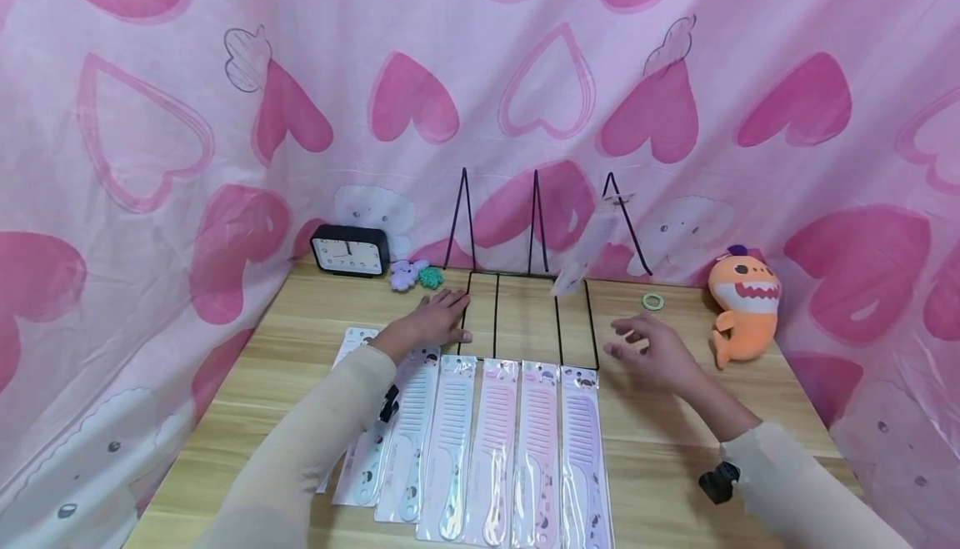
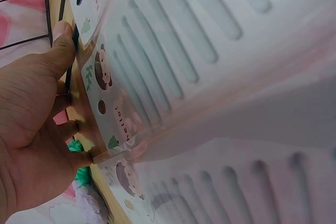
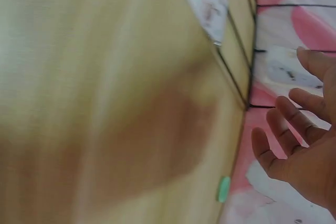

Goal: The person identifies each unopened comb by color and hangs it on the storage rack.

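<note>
Several wide-toothed combs, shading from pale green through pink to lilac in clear sleeves with cartoon-printed tops, lie side by side before the black wire rack, and another slim pale package slants at its right-hand prong. At the rack's left edge the left hand rests with fingers extended, gripping nothing; right of it the right hand hovers, fingers apart, loosely bent and unloaded.
</note>
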### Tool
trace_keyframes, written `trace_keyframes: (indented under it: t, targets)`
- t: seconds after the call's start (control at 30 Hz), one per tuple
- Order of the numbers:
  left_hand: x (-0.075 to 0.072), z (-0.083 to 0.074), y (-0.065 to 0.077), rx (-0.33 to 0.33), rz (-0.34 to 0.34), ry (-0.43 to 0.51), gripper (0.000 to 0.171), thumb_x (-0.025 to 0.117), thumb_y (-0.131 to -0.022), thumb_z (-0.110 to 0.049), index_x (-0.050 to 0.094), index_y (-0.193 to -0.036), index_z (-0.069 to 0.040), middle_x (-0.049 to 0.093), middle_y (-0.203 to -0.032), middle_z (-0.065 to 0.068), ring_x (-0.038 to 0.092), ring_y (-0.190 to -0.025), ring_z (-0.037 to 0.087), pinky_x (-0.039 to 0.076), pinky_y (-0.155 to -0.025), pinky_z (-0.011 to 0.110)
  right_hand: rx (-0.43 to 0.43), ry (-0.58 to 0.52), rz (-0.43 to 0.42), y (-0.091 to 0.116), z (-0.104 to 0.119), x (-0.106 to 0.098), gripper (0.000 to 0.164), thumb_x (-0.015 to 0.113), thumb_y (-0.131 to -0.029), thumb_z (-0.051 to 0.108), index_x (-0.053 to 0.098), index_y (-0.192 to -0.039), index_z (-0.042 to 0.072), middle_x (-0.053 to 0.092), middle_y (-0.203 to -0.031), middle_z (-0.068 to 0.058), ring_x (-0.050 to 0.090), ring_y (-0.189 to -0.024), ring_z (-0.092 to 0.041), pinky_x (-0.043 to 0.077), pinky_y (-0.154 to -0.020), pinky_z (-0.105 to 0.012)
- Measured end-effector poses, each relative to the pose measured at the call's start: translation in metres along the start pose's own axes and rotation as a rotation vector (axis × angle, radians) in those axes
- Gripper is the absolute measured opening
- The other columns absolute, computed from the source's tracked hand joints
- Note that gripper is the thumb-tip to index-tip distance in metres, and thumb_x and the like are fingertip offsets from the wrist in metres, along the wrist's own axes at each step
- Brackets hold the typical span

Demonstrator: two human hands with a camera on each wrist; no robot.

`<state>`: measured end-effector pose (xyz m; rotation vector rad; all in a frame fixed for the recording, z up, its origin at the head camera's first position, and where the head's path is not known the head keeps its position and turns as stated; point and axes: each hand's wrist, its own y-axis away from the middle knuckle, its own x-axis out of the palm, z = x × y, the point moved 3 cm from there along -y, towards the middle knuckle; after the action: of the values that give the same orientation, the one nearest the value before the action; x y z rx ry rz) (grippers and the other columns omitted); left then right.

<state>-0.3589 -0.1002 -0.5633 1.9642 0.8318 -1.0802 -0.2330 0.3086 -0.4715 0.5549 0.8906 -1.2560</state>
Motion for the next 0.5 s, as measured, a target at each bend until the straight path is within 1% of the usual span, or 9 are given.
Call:
trace_keyframes:
  t: [0.07,0.13,0.17,0.23,0.3,0.37,0.43,0.5]
  targets:
    - [0.000,0.000,0.000,-0.003,0.002,0.001,0.095,0.064,-0.108,-0.060,0.016,-0.179,-0.017,0.006,-0.189,0.004,0.000,-0.175,0.036,0.000,-0.139,0.068,-0.033,-0.001,0.013,0.007,-0.001,0.010,0.043,0.083,-0.102,0.023,0.073,-0.135,-0.004,0.073,-0.123,-0.020,0.073,-0.111,-0.039,0.064,-0.091,-0.058]
    - [0.000,0.001,0.000,-0.003,0.002,-0.002,0.096,0.064,-0.107,-0.061,0.017,-0.179,-0.018,0.006,-0.189,0.004,0.000,-0.175,0.036,0.001,-0.139,0.068,-0.048,0.002,0.035,0.013,-0.001,0.018,0.041,0.084,-0.100,0.019,0.074,-0.132,-0.005,0.073,-0.120,-0.018,0.073,-0.108,-0.036,0.065,-0.089,-0.054]
    - [0.000,0.001,-0.001,-0.001,0.000,-0.003,0.096,0.064,-0.107,-0.061,0.017,-0.179,-0.018,0.007,-0.189,0.004,0.001,-0.175,0.036,0.001,-0.139,0.069,-0.052,0.007,0.046,0.016,-0.002,0.022,0.041,0.085,-0.100,0.019,0.075,-0.132,-0.004,0.073,-0.119,-0.017,0.073,-0.106,-0.034,0.065,-0.088,-0.051]
    - [0.000,0.000,0.000,0.004,-0.001,-0.007,0.096,0.064,-0.107,-0.062,0.017,-0.179,-0.017,0.007,-0.189,0.004,0.001,-0.175,0.037,0.002,-0.139,0.070,-0.032,0.014,0.079,0.021,-0.003,0.030,0.042,0.086,-0.099,0.022,0.075,-0.132,-0.002,0.072,-0.116,-0.012,0.071,-0.103,-0.028,0.063,-0.086,-0.042]
    - [0.000,0.000,0.000,0.008,-0.004,-0.011,0.096,0.063,-0.107,-0.062,0.018,-0.179,-0.017,0.008,-0.189,0.005,0.002,-0.175,0.038,0.003,-0.139,0.070,-0.015,0.014,0.112,0.025,-0.003,0.036,0.043,0.086,-0.099,0.024,0.075,-0.133,0.000,0.071,-0.115,-0.010,0.067,-0.100,-0.023,0.059,-0.081,-0.032]
    - [0.000,-0.001,0.001,0.008,-0.006,-0.013,0.096,0.063,-0.107,-0.062,0.017,-0.179,-0.016,0.009,-0.189,0.006,0.002,-0.175,0.039,0.003,-0.139,0.070,-0.013,0.018,0.132,0.027,-0.003,0.040,0.043,0.087,-0.098,0.025,0.076,-0.133,0.001,0.069,-0.113,-0.008,0.062,-0.096,-0.020,0.053,-0.075,-0.026]
    - [0.001,0.000,0.000,0.006,-0.008,-0.036,0.096,0.061,-0.107,-0.064,0.016,-0.179,-0.017,0.008,-0.189,0.005,0.002,-0.175,0.038,0.005,-0.139,0.070,-0.018,0.026,0.139,0.030,-0.002,0.044,0.045,0.088,-0.097,0.025,0.076,-0.133,0.001,0.068,-0.113,-0.008,0.058,-0.094,-0.020,0.048,-0.072,-0.024]
    - [0.002,0.002,-0.002,0.004,-0.011,-0.051,0.096,0.060,-0.107,-0.065,0.016,-0.179,-0.018,0.008,-0.189,0.005,0.002,-0.175,0.038,0.005,-0.139,0.069,-0.031,0.044,0.133,0.032,-0.001,0.046,0.047,0.090,-0.095,0.026,0.076,-0.133,0.002,0.066,-0.113,-0.008,0.055,-0.094,-0.019,0.045,-0.071,-0.024]
